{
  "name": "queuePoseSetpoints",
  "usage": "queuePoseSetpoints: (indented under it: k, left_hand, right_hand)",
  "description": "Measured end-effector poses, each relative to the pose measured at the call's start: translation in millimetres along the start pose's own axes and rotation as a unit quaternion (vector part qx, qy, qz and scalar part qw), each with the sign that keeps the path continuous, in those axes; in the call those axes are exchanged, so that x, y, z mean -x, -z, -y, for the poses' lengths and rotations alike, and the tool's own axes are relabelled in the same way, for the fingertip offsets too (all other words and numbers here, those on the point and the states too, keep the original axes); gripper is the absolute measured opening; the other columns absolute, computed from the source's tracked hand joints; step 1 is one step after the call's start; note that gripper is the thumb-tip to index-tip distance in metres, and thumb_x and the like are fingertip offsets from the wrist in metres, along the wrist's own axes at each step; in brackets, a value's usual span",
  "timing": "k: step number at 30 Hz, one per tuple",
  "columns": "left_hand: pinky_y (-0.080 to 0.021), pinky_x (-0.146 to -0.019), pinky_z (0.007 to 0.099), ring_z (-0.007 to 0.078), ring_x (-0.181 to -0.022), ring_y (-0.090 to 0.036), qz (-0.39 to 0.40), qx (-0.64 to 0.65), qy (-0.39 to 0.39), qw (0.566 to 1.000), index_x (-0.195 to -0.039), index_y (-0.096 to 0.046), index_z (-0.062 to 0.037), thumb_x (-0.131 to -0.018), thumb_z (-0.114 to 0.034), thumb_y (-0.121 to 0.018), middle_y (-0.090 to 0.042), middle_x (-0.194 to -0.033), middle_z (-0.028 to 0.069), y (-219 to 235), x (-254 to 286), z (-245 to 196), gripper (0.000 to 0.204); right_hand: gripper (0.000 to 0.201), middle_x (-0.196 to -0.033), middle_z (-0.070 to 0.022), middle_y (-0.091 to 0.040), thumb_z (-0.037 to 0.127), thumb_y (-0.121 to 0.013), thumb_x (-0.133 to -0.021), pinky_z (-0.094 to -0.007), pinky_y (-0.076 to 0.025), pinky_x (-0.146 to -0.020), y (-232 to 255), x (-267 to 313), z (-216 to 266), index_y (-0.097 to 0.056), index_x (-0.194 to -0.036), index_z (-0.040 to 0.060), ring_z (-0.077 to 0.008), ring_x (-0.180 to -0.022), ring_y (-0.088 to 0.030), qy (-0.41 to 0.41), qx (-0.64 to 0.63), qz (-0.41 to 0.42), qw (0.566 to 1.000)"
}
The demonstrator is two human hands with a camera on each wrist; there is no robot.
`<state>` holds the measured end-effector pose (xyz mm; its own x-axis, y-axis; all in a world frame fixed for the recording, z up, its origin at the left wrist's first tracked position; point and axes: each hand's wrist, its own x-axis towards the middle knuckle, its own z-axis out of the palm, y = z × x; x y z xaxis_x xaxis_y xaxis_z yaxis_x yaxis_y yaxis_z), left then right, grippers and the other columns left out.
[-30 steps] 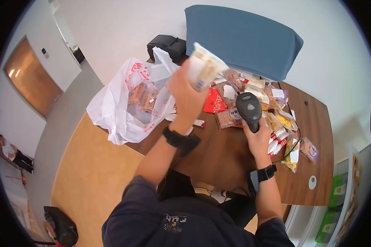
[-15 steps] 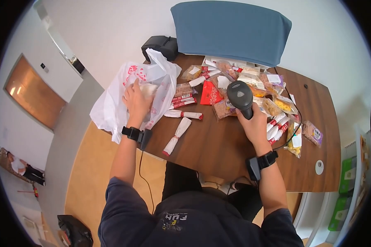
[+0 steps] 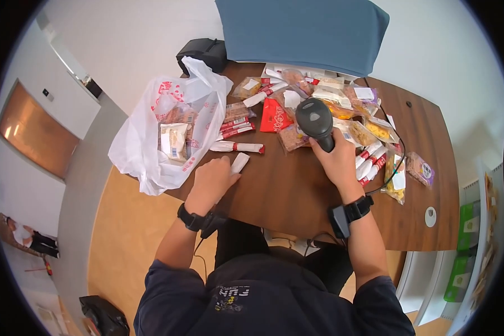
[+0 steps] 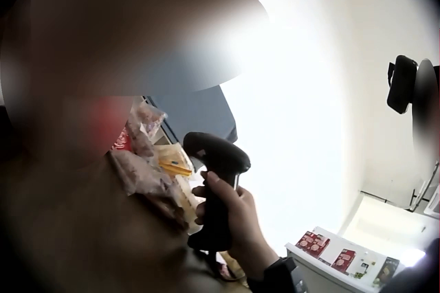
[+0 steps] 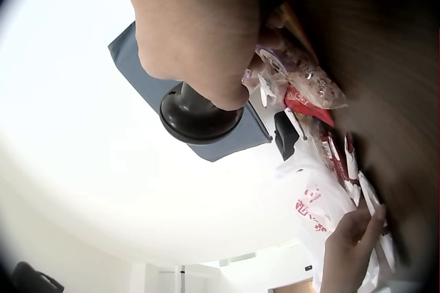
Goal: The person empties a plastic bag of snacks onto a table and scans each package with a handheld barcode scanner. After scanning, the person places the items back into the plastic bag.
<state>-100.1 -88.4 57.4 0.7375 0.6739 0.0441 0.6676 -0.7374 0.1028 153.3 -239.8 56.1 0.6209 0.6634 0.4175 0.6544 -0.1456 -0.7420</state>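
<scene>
In the head view my right hand (image 3: 340, 168) grips a black barcode scanner (image 3: 315, 119) by its handle, raised over the packets at the table's right. My left hand (image 3: 209, 183), low at the table's front left, pinches a slim white paper-wrapped stick (image 3: 240, 163); the right wrist view shows thumb and fingers on that stick (image 5: 369, 193). Behind the left hand, a white plastic bag (image 3: 130, 134) with red print stands open. A cream-and-white pouch (image 3: 175, 140) lies in it on pinkish packets. Another red-and-white stick (image 3: 238, 147) lies just beyond the left hand.
Snack packets crowd the table's middle and right, including a red pouch (image 3: 274, 116) and a purple-labelled packet (image 3: 420, 169). The scanner's cable (image 3: 399, 162) curves past them. A blue-grey covered object (image 3: 302, 36) and a black box-like device (image 3: 203, 55) stand at the back.
My left hand carried the cream-and-white pouch into the plastic bag, left it there, and moved back to the white stick at the front. The right hand keeps holding the scanner.
</scene>
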Motion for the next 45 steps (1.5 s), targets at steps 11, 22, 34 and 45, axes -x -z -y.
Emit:
queuePoseSetpoints:
  k: [11, 22, 34, 45]
  left_hand:
    - [-0.045, -0.039, 0.0269, 0.0148, -0.046, -0.057, 0.126, 0.750, 0.023, 0.649, -0.096, -0.053, -0.0055, -0.103, -0.030, -0.047, -0.059, -0.077, 0.0052, 22, -55, -49, 0.026]
    - [-0.042, -0.037, 0.0255, 0.0133, -0.043, -0.054, 0.182, 0.772, -0.020, 0.608, -0.100, -0.058, -0.0061, -0.104, -0.044, -0.040, -0.062, -0.075, 0.0046, -40, -139, -43, 0.042]
    - [-0.043, -0.034, 0.0253, 0.0134, -0.041, -0.055, 0.159, 0.777, 0.013, 0.608, -0.098, -0.063, -0.0064, -0.102, -0.044, -0.044, -0.061, -0.065, 0.0041, -25, -131, -47, 0.042]
    - [-0.043, -0.034, 0.0266, 0.0137, -0.041, -0.055, 0.150, 0.771, 0.018, 0.619, -0.099, -0.062, -0.0066, -0.101, -0.046, -0.046, -0.060, -0.067, 0.0042, -39, -133, -44, 0.042]
  right_hand:
    - [0.038, -0.081, -0.0248, -0.068, 0.026, -0.076, -0.080, -0.0428, -0.054, -0.068, -1, 4, 1, -0.063, -0.102, -0.0015, -0.0404, -0.077, -0.068, 0.038, 0.005, 0.002, 0.999]
    - [0.037, -0.080, -0.0219, -0.068, 0.018, -0.078, -0.076, -0.0396, -0.054, -0.068, 2, 4, 3, -0.062, -0.103, -0.0016, -0.0382, -0.076, -0.069, 0.036, -0.017, 0.036, 0.999]
    - [0.040, -0.082, -0.0182, -0.069, 0.016, -0.078, -0.071, -0.0402, -0.056, -0.069, -7, 11, 8, -0.061, -0.105, 0.0028, -0.0359, -0.076, -0.069, 0.066, 0.031, 0.112, 0.991]
    - [0.040, -0.082, -0.0193, -0.069, 0.018, -0.078, -0.074, -0.0402, -0.056, -0.069, -5, 10, 11, -0.063, -0.107, 0.0033, -0.0360, -0.076, -0.070, 0.039, 0.041, 0.100, 0.993]
